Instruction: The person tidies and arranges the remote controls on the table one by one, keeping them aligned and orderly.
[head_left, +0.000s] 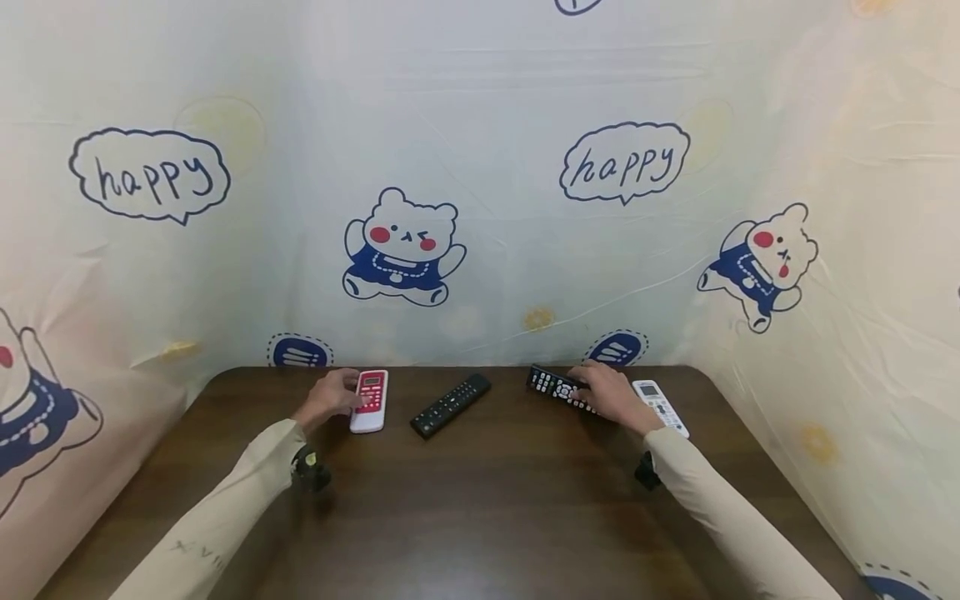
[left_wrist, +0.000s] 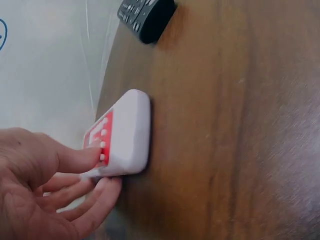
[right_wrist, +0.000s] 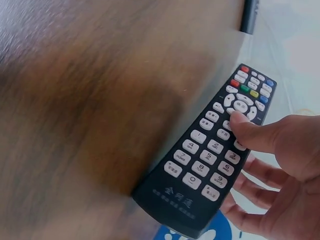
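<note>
On the left, my left hand (head_left: pixel 335 395) grips the side of a white remote control with a red face (head_left: pixel 369 402). In the left wrist view, the thumb lies on its buttons and the other fingers are at its side and edge. My right hand (head_left: pixel 606 392) holds a black remote control with white buttons (right_wrist: pixel 207 145). Its thumb rests just below the round navigation pad, with the fingers curled against the far side. Between the hands lies another black remote control (head_left: pixel 450 406), slanted on the table. A white remote control with a small screen (head_left: pixel 662 408) lies beside the right hand, partly behind the wrist.
The brown wooden table (head_left: pixel 465 517) runs up to a pale curtain (head_left: pixel 495 125) printed with bears and the word "happy". The curtain also hangs along both sides. Dark bands with small devices (head_left: pixel 309 467) sit at the wrists.
</note>
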